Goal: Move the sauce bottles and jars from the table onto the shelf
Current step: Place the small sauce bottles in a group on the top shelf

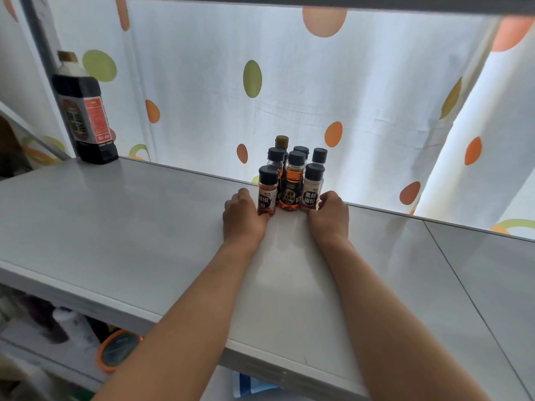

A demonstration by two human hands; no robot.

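As seen from the head camera, which is my only view, both arms reach forward over a pale grey shelf toward a tight cluster of small bottles and jars standing upright near its back edge. My left hand rests on the shelf with its fingers curled round the front-left spice jar, a clear jar with reddish contents, a black cap and a black label. My right hand likewise curls round the front-right pepper jar, which has pale contents, a black cap and a black label with white characters. Between these two jars stands an amber oil bottle with a black cap; I cannot tell whether either hand touches it. Behind it stand more black-capped jars and one bottle with an olive-brown cap, all touching or just beside one another. Well apart from the cluster, at the far left corner of the shelf, stands a large dark soy sauce bottle with a red and grey label, close to a grey upright post. A white curtain with orange and green dots hangs behind the shelf. Below the front edge, a lower level holds blurred items, including a round orange-rimmed object.
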